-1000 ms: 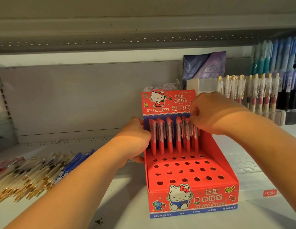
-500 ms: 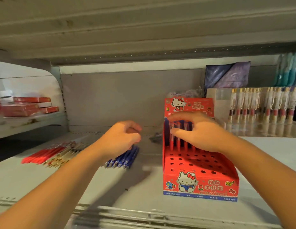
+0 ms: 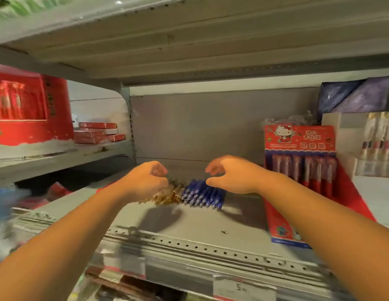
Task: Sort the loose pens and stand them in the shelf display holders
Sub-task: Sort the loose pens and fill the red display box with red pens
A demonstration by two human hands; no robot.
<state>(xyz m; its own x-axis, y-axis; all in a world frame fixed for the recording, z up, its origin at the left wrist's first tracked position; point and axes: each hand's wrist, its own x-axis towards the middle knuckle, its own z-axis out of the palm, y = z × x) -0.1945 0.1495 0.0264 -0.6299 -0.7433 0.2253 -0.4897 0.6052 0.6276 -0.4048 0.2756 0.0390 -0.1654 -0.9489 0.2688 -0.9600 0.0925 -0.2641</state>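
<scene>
Both hands reach over the grey shelf (image 3: 189,222) toward the loose pens lying flat on it. The left hand (image 3: 145,181) has its fingers curled in toward the palm. The gold-trimmed pens (image 3: 167,195) spill out at about 4 o'clock from under it, and blur hides whether it grips any of them. The right hand (image 3: 232,177) is loosely spread, its fingers (image 3: 213,169) bent above the thumb with a gap between them, and it holds nothing. The blue pens (image 3: 202,194) lie side by side in a tight row at about 7 o'clock from those fingertips, just below the thumb; I cannot tell whether they touch. The two heaps lie just beside each other between the hands. At 3 o'clock from the right hand stands the red display holder (image 3: 300,137), with red pens (image 3: 306,170) upright along its back row. A clear holder (image 3: 352,168) of pale pens stands further toward 3 o'clock.
</scene>
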